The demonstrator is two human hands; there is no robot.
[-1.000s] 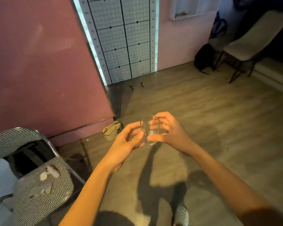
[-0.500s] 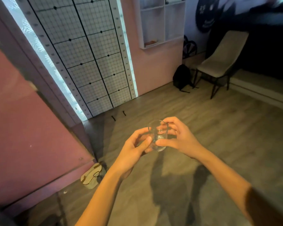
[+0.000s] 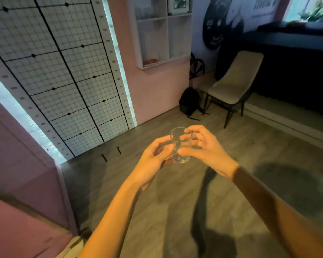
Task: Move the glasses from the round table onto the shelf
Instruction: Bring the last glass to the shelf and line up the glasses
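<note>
A small clear drinking glass [image 3: 181, 146] is held upright in front of me, above the wooden floor. My left hand [image 3: 154, 161] grips its left side with thumb and fingers. My right hand [image 3: 205, 149] wraps its right side, fingertips on the rim and thumb across the front. A white wall shelf [image 3: 162, 60] with open compartments hangs on the pink wall ahead, well beyond the glass. The round table is out of view.
A beige chair [image 3: 233, 84] stands at the back right, with a black backpack [image 3: 189, 101] beside it on the floor. A lit grid panel [image 3: 63, 81] covers the wall on the left. A pink partition [image 3: 22, 164] juts out at the near left.
My view has swung up and to the right, away from the checkered chair, bringing the wall shelf into sight. Both hands keep the same hold on the glass.
</note>
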